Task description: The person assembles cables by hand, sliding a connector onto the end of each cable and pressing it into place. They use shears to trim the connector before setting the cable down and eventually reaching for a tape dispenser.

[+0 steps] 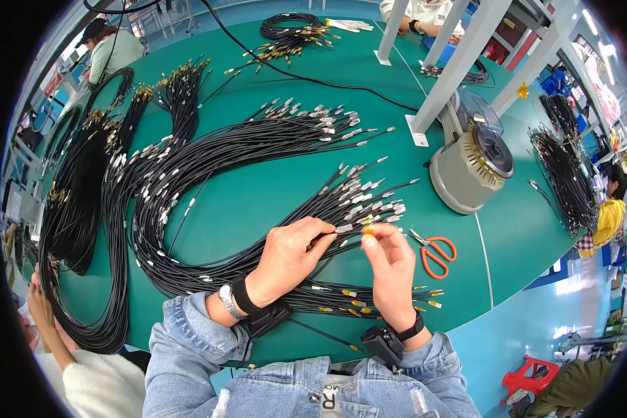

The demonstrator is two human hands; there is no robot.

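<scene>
Black cable (349, 235) in the fingers of both hands, over the green desk (460, 287).

The left hand (289, 254) pinches the cable with its thumb and pointing finger. The right hand (391, 268) pinches a small yellow piece (368, 230) just beside it; I can't tell if the piece touches the cable. A big bunch of black cables (233, 269) with white tags lies under and past the fingers and bends off to their left. More cables with yellow tips (327, 299) lie closer to the body than the fingers. Orange-handled scissors (426, 242) lie near, right of the fingers. Farther off, that same way, stands a round grey machine (460, 181).
</scene>
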